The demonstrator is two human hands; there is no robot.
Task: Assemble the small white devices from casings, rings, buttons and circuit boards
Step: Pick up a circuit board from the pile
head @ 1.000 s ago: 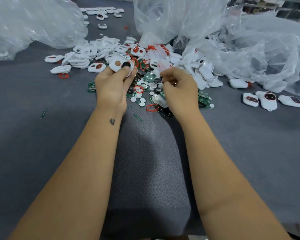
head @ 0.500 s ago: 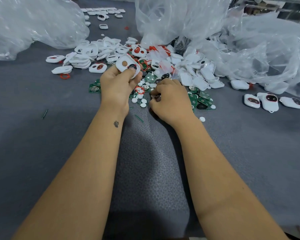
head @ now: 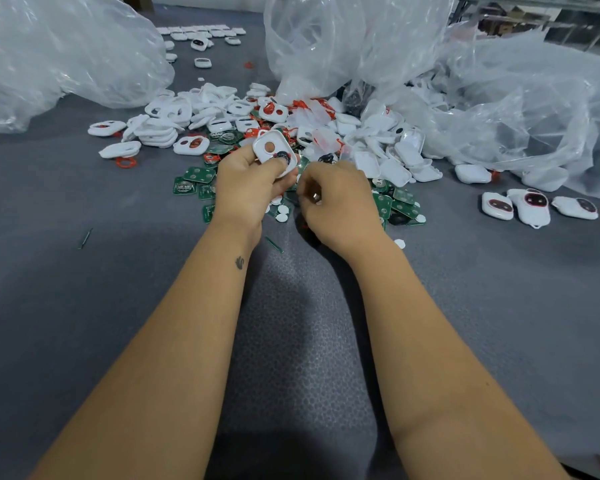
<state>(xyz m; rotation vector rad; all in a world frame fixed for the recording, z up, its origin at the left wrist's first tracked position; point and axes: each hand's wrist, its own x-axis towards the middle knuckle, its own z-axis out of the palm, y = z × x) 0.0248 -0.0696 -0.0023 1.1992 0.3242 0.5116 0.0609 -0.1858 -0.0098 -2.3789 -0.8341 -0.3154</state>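
Left hand [head: 248, 183]: curled round a white casing [head: 275, 152], held tilted up just above centre of the frame; one round hole open, a dark part seated at the other.
Right hand [head: 336, 202]: fingers curled, just right of the left hand, low over the parts; looks to pinch something small, but cannot tell what, too little of it shown.
Circuit boards [head: 198, 180]: green, scattered flat on the tabletop [head: 84, 306] left and right of both hands.
Buttons [head: 282, 217]: small white discs loose between and below the hands; one stray disc [head: 399, 243] right of the right wrist.
Rings [head: 126, 163]: red, one lying alone at left of the pile, more mixed into it.
Spare casings [head: 160, 131]: heaped at upper centre, against clear plastic bags [head: 66, 53].
Finished devices [head: 530, 206]: three at right edge, well apart from the pile.
Step in hand: probably fetching the next small part for the held casing.
Risk: wrong piece picked, since parts lie jumbled and touching.
Risk: small disc slipping from the pinch and rolling off among the boards.
Risk: seated dark part dropping out, given the casing's tilt.
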